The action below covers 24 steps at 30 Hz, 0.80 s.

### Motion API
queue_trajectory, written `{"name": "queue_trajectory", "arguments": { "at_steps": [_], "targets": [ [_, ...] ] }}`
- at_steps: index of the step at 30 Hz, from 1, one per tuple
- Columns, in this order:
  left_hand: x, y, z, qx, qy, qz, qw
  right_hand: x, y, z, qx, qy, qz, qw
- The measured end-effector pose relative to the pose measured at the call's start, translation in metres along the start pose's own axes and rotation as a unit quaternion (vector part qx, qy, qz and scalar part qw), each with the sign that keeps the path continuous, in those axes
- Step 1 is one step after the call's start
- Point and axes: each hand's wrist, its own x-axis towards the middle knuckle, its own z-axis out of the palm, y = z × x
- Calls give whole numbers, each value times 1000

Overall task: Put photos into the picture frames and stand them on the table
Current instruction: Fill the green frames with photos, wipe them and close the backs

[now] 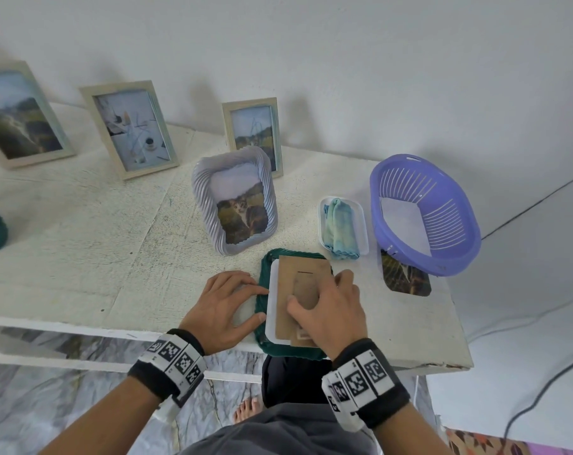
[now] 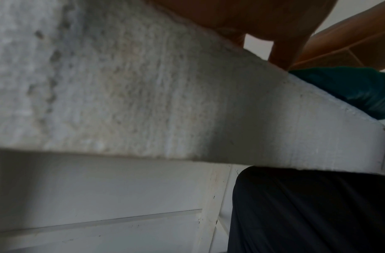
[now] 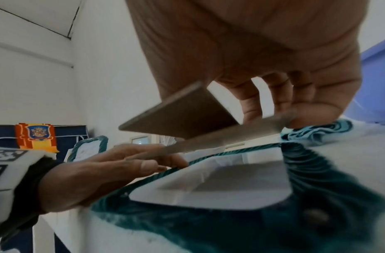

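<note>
brown backing board (image 1: 300, 287) pinched in my right hand (image 1: 331, 310), tilted above the green frame (image 1: 262, 290) lying lengthwise away from me; left hand (image 1: 222, 307) flat, steadying its left edge.

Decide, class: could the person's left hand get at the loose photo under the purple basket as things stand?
Probably not easily: the left hand steadies the green frame, and the right hand lies between it and the photo, which the basket partly pins.

Home room: framed photos (image 1: 132, 128), washcloth (image 1: 341, 227)
</note>
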Motion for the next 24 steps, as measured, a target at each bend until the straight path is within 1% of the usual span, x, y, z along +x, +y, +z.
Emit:
{"name": "queue_trajectory", "arguments": {
  "at_steps": [9,14,24],
  "targets": [
    [-1,-1,1,0,6,4,1000,3,-5,20,-14,-15,-2,1000],
    [0,-1,1,6,3,4,1000,3,-1,22,-3,-20,0,1000],
    [0,-1,0,10,1,6,1000,2,-1,21,-20,-28,7,999]
  ]
}}
